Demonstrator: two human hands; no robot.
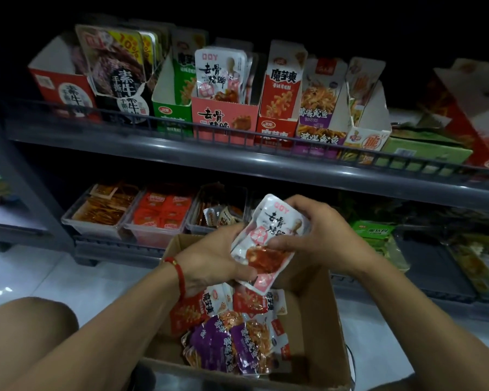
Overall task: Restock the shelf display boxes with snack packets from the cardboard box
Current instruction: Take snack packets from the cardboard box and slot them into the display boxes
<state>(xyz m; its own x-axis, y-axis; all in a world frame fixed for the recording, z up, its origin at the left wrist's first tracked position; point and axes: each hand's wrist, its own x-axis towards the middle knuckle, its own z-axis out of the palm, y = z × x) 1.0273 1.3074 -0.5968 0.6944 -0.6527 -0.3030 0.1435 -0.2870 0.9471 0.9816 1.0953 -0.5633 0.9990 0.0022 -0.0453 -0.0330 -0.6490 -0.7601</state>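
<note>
Both hands held a small stack of white snack packets above the cardboard box: the left hand curled under its lower left edge, the right hand pinched its right side, thumb across the front. The stack's long axis ran upper right to lower left, its printed top edge pointing up towards the shelf. Squaring the edges first, then turning the stack upright, would probably let it slide cleanly behind the matching packets in the pink display box above
</note>
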